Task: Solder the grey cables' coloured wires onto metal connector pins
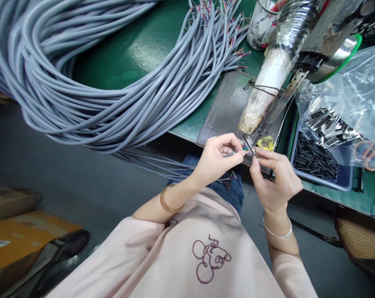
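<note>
Left hand, bangle at the wrist, is pinching the coloured wires with its fingers closed narrow. Right hand is gripping the small metal connector between thumb and forefinger. The hands are meeting at the near edge of the green tabletop, over the near end of a dark plate. To the right, a blue tray is holding black sleeves. Far left, a grey cable coil is lying partly on the tabletop.
</note>
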`<action>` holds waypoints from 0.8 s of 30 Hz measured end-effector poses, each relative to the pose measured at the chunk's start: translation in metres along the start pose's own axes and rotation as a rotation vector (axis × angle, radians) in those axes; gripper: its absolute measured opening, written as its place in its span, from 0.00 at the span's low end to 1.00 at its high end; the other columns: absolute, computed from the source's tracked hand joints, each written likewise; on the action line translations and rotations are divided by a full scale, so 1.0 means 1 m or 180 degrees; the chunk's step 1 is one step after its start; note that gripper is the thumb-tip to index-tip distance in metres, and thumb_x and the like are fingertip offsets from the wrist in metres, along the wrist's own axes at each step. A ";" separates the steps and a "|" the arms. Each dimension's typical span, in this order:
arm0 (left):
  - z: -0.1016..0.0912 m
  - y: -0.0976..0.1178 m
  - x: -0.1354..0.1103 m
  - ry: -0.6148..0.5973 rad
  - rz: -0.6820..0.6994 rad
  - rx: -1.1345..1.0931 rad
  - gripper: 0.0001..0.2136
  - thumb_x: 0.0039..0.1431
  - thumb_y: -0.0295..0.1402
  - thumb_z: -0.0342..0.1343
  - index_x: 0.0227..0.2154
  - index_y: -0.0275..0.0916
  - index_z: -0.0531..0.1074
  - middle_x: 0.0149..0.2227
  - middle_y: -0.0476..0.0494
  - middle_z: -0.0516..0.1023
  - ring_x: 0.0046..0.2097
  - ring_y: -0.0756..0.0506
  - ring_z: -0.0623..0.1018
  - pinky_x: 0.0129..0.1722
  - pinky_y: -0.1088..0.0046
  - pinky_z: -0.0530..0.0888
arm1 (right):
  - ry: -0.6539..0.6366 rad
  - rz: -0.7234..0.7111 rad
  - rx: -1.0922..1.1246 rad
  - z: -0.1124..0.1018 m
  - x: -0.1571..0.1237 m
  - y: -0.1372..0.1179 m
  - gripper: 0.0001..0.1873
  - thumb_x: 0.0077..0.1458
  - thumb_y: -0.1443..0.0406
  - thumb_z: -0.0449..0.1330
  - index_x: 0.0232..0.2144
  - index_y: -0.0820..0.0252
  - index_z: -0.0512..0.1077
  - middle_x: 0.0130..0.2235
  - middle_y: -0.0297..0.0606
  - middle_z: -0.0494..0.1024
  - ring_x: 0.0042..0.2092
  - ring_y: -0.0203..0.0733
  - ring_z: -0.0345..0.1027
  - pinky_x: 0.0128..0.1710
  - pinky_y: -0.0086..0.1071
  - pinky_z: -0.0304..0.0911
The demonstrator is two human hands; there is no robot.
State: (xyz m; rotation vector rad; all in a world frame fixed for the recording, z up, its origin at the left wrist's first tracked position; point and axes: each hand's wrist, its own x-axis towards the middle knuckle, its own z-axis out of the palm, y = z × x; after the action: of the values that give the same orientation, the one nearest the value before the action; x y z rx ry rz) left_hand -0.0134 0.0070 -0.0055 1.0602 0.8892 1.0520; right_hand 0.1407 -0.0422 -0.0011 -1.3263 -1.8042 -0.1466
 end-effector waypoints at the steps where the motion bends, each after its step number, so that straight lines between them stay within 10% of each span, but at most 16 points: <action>1: 0.000 -0.001 0.000 -0.0012 0.0006 -0.0030 0.07 0.49 0.27 0.64 0.23 0.35 0.69 0.28 0.50 0.72 0.23 0.58 0.65 0.21 0.82 0.61 | 0.0009 0.0062 0.0033 0.000 0.000 0.000 0.09 0.55 0.72 0.67 0.33 0.54 0.71 0.39 0.33 0.84 0.40 0.39 0.81 0.40 0.32 0.75; 24: 0.004 0.000 -0.004 0.0233 0.0413 0.0574 0.06 0.56 0.28 0.60 0.26 0.36 0.69 0.25 0.50 0.70 0.24 0.56 0.66 0.23 0.79 0.62 | 0.0054 0.0154 0.0155 0.005 0.008 0.000 0.08 0.55 0.72 0.67 0.34 0.55 0.74 0.39 0.33 0.84 0.40 0.38 0.80 0.41 0.32 0.75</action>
State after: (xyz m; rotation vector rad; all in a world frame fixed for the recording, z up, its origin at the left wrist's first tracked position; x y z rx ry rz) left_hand -0.0103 0.0025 -0.0038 1.2497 0.9993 1.1403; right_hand 0.1374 -0.0331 0.0012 -1.3294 -1.7494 -0.0871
